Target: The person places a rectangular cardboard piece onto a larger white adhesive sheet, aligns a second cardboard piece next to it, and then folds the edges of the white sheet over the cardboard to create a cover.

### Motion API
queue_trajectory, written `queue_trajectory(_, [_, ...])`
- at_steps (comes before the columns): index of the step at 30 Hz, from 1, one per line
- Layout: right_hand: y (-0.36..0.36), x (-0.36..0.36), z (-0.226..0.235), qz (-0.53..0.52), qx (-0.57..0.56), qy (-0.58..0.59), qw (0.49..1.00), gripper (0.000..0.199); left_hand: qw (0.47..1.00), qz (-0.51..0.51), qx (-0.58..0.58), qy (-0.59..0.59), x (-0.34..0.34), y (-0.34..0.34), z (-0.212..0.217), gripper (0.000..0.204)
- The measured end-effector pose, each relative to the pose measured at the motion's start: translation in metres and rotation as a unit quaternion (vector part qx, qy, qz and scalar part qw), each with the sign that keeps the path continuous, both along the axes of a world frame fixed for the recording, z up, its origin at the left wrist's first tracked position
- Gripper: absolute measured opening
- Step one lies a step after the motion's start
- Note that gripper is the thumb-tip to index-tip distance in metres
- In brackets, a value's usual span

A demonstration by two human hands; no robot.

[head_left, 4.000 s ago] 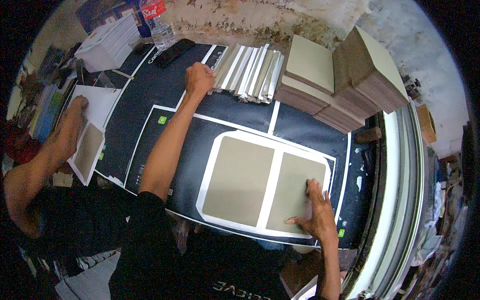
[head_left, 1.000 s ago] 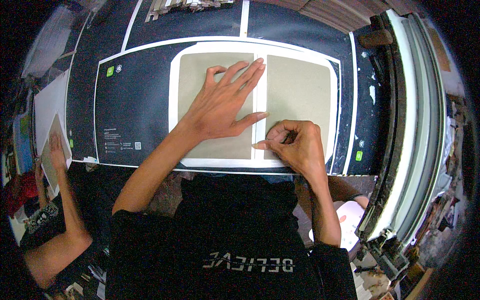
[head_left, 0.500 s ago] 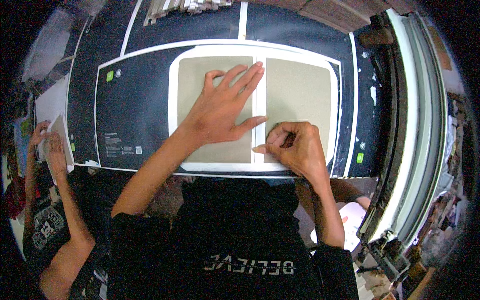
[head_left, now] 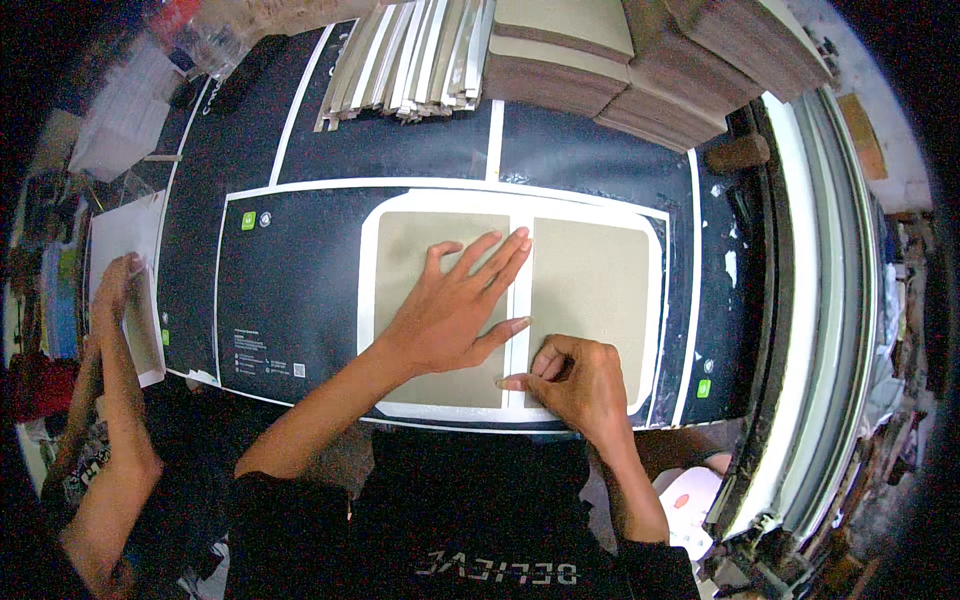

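Observation:
Two grey-beige boards with rounded outer corners, the left board [head_left: 400,265] and the right board [head_left: 595,280], lie side by side on a white paper sheet [head_left: 367,300]. A narrow white strip [head_left: 521,285] runs between them. My left hand [head_left: 440,320] is spread flat over the left board, its fingertips and thumb reaching the strip. At the strip's near end, my right hand [head_left: 585,385] is closed with curled fingers, its thumb tip lying across the strip. Whatever those curled fingers may hold is hidden.
Dark sheets with white borders [head_left: 290,280] cover the table. Bundled narrow strips [head_left: 410,60] and stacks of brown board [head_left: 560,75] stand at the far side. A long pale rail [head_left: 815,300] borders the right. At left, another person's hands [head_left: 118,290] rest on a white sheet.
The view has tilted up, showing more of the far stacks. My hands keep nearly the same places on the boards. The other person's hands have shifted on their sheet.

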State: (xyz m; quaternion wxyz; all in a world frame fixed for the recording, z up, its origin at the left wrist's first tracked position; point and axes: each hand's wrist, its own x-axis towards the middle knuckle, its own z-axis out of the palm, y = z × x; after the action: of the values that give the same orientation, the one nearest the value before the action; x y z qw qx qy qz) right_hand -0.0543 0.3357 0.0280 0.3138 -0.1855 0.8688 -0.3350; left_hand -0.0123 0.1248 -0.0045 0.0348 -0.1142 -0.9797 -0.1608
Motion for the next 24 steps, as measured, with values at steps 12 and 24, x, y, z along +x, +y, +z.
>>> queue_trajectory(12, [0.002, 0.0, -0.003, 0.007, 0.009, 0.031, 0.999, 0.041, 1.0, 0.004, -0.018, -0.003, -0.001, 0.002, -0.002, 0.084])
queue_trajectory(24, [0.006, -0.001, -0.006, 0.063, 0.005, 0.058, 0.996, 0.046, 0.999, -0.022, -0.045, 0.02, 0.001, 0.0, -0.001, 0.085])
